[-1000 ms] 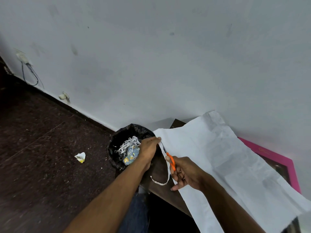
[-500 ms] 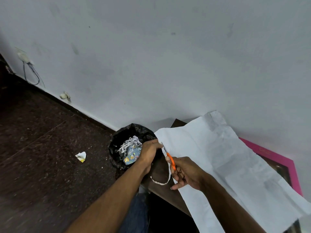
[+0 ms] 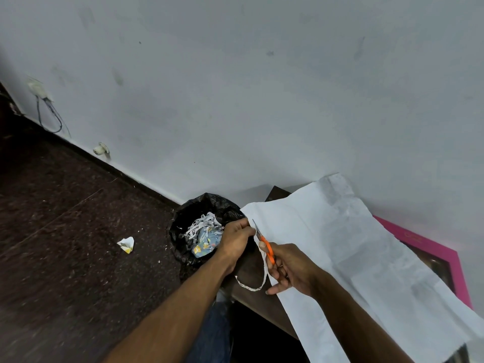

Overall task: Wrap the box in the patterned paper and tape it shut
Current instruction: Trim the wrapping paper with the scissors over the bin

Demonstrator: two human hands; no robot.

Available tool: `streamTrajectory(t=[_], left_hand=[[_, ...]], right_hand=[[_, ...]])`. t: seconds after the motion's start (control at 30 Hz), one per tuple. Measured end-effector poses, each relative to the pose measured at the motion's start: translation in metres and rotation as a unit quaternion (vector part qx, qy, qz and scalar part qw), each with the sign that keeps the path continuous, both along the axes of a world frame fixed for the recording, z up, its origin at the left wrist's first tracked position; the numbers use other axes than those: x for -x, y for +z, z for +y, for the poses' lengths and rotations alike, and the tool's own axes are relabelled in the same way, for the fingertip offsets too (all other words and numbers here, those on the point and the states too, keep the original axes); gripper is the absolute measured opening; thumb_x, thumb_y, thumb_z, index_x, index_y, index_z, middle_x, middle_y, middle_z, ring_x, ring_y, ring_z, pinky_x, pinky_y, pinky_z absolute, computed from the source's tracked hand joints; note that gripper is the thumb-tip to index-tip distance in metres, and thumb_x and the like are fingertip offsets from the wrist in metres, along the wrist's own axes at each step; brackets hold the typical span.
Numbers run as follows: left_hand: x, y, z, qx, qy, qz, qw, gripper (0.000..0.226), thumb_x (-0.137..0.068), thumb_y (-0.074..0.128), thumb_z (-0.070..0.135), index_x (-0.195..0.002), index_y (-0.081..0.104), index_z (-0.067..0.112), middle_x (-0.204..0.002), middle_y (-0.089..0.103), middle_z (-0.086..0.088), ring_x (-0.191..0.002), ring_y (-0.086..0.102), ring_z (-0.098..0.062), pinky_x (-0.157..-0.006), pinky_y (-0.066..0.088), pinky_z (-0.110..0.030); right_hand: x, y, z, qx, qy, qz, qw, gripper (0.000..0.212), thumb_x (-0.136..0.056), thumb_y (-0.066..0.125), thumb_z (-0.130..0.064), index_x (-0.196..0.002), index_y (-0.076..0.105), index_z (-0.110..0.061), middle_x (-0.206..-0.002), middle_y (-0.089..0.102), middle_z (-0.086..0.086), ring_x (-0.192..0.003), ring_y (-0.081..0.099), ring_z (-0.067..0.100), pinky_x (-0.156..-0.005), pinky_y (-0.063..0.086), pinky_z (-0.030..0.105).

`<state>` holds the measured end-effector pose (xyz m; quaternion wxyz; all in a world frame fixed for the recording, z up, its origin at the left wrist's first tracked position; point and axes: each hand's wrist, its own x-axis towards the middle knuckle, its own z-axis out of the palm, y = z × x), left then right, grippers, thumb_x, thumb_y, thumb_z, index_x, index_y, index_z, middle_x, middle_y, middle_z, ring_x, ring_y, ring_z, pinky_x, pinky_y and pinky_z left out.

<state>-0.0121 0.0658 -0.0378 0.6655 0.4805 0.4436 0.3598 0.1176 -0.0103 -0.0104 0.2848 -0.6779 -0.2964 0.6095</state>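
Note:
A large sheet of paper (image 3: 353, 247) lies white side up across a dark wooden table (image 3: 251, 268). My right hand (image 3: 290, 271) grips orange-handled scissors (image 3: 264, 244), whose blades point up along the sheet's left edge. My left hand (image 3: 235, 239) pinches that edge just above the blades. A thin cut strip (image 3: 262, 279) curls down from the edge, under my right hand. The box is not in sight.
A bin with a black liner (image 3: 183, 226) stands on the floor left of the table, holding paper shreds and patterned scraps. A crumpled scrap (image 3: 126, 244) lies on the dark floor. A pink frame (image 3: 424, 242) leans at the wall, right.
The scissors have advanced a little up the sheet's left edge, and the cut strip hangs slightly longer. My left hand stays at the edge.

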Motion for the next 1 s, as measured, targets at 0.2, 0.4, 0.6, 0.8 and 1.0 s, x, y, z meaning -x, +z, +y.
streamTrajectory(t=[0.2, 0.4, 0.6, 0.8, 1.0], left_hand=[[0.002, -0.002, 0.002, 0.003, -0.006, -0.015, 1.0, 0.03, -0.087, 0.047, -0.01, -0.08, 0.072, 0.006, -0.079, 0.075, -0.004, -0.075, 0.068, -0.012, -0.072, 0.054, -0.021], [0.004, -0.006, 0.005, 0.001, -0.027, -0.026, 0.999, 0.029, -0.087, 0.046, -0.011, -0.083, 0.072, 0.003, -0.084, 0.075, -0.007, -0.081, 0.069, -0.014, -0.074, 0.053, -0.02], [0.009, -0.012, 0.013, -0.011, -0.066, -0.018, 0.998, 0.029, -0.085, 0.047, -0.01, -0.081, 0.07, 0.007, -0.082, 0.073, -0.007, -0.083, 0.067, -0.017, -0.079, 0.05, -0.023], [0.013, -0.01, 0.017, 0.011, -0.075, -0.003, 0.997, 0.025, -0.084, 0.047, -0.01, -0.091, 0.071, -0.003, -0.083, 0.073, -0.012, -0.078, 0.068, -0.015, -0.072, 0.051, -0.018], [0.013, -0.011, 0.02, 0.01, -0.074, 0.009, 0.997, 0.026, -0.085, 0.049, -0.009, -0.089, 0.073, 0.003, -0.086, 0.075, -0.008, -0.078, 0.069, -0.014, -0.072, 0.053, -0.018]], right_hand=[[-0.002, 0.001, 0.0, -0.003, 0.003, 0.006, 1.0, 0.047, -0.079, 0.07, -0.053, -0.068, 0.062, -0.008, -0.058, 0.05, 0.011, -0.056, 0.048, 0.023, -0.074, 0.06, 0.056], [-0.003, 0.002, 0.001, 0.014, 0.006, -0.004, 1.0, 0.044, -0.089, 0.064, -0.047, -0.073, 0.061, -0.006, -0.058, 0.051, 0.01, -0.056, 0.049, 0.022, -0.078, 0.058, 0.058], [-0.004, 0.003, 0.002, 0.026, 0.015, -0.017, 0.999, 0.047, -0.091, 0.063, -0.047, -0.07, 0.06, -0.005, -0.058, 0.053, 0.009, -0.054, 0.051, 0.021, -0.078, 0.059, 0.058], [-0.005, 0.003, 0.003, 0.048, 0.004, -0.006, 0.999, 0.044, -0.088, 0.065, -0.048, -0.077, 0.061, -0.005, -0.062, 0.054, 0.009, -0.061, 0.054, 0.021, -0.079, 0.058, 0.058], [-0.004, 0.004, 0.004, 0.035, 0.012, -0.009, 0.999, 0.05, -0.08, 0.067, -0.052, -0.089, 0.064, -0.003, -0.07, 0.057, 0.012, -0.066, 0.058, 0.024, -0.077, 0.06, 0.054]])
